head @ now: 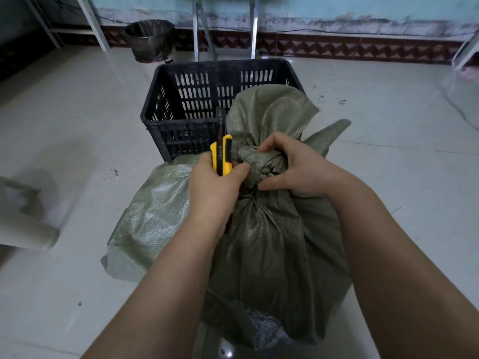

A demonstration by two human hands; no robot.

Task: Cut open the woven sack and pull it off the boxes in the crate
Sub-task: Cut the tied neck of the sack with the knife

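A grey-green woven sack (269, 244) stands full on the floor in front of me, tied in a knot (259, 161) at its top. My left hand (215, 187) grips a yellow and black utility knife (221, 155), its blade pointing up beside the knot. My right hand (293, 167) clasps the knot from the right. A black slotted plastic crate (181, 99) stands just behind the sack; its inside looks empty from here. No boxes show; the sack hides its contents.
A flat part of the sack (145, 224) lies on the pale tiled floor at the left. A dark bin (149, 40) and metal frame legs (197, 27) stand by the far wall. A white cylinder (28, 229) lies at the left edge.
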